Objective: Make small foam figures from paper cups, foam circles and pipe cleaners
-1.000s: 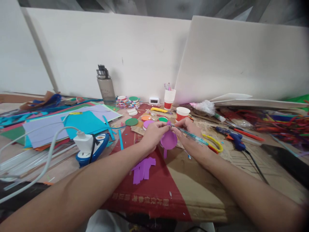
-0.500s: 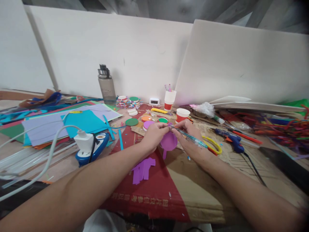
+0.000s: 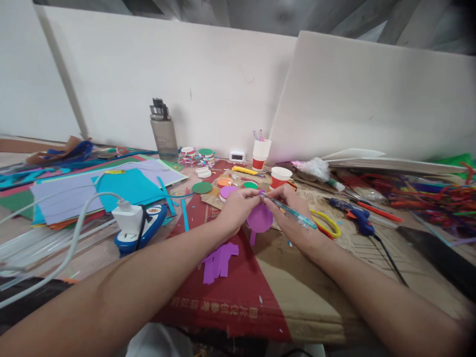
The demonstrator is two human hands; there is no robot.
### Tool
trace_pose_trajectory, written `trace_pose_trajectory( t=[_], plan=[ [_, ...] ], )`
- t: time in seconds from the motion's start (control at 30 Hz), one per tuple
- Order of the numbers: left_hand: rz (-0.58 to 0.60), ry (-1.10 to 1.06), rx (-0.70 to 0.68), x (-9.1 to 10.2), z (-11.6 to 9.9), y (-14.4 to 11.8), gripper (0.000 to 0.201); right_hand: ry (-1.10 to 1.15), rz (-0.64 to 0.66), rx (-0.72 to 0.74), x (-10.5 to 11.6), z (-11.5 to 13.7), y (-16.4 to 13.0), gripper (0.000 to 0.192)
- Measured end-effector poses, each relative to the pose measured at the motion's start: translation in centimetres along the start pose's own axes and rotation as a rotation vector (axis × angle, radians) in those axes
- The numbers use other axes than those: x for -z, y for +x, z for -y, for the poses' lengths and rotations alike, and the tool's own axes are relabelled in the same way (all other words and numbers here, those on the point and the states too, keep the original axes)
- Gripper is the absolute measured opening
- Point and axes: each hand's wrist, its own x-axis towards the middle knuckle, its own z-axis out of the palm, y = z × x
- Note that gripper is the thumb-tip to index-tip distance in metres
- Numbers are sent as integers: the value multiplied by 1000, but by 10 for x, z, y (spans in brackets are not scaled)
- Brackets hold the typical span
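A: What are the person's hands doing over the bench point(image 3: 372, 277)?

B: The left hand point(image 3: 238, 207) is closed on the upper edge of a purple paper disc point(image 3: 259, 219), fingers pinched together at its top. The right hand point(image 3: 293, 213) is closed around a teal pen point(image 3: 293, 213), whose tip points at the spot where the left fingers pinch the disc.

A: And where does the disc sit?

B: Between the two hands, just above the brown cardboard, with a narrow purple strip hanging from its lower edge. Whether it touches the cardboard cannot be told.

A: What lies around them?

B: Purple paper scraps point(image 3: 219, 260) lie on the red cardboard sheet point(image 3: 223, 292) below the left forearm. Yellow-handled scissors point(image 3: 327, 224) lie just beside the right hand, partly behind it. A blue glue gun point(image 3: 355, 215) lies farther right, its black cord running toward the bench edge.

A: And farther back?

B: A red and white paper cup point(image 3: 279, 176) stands just behind the right hand, and a stack of cups point(image 3: 261, 151) holding some pens stands near the wall. A grey water bottle point(image 3: 163, 131) stands upright on the left. Sheets of coloured paper point(image 3: 122, 188) are spread on the left, near a white plug on a blue power strip point(image 3: 139, 228).
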Motion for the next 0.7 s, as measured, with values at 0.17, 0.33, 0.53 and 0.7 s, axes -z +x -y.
trace_pose_trajectory(
  t=[0.17,0.33,0.53,0.7],
  plan=[
    [-2,2,0,-1,-2,-1,8,-24,4,6,1,0,0,18],
    [1,-6,-5,-1,-1,-1,8,-23,-6,10,1,0,-1,17],
    [-13,-12,0,0,1,2,7,-34,-2,6,2,2,0,18],
    [-16,10,5,0,0,1,9,-45,-1,6,3,3,-1,19]
  ],
)
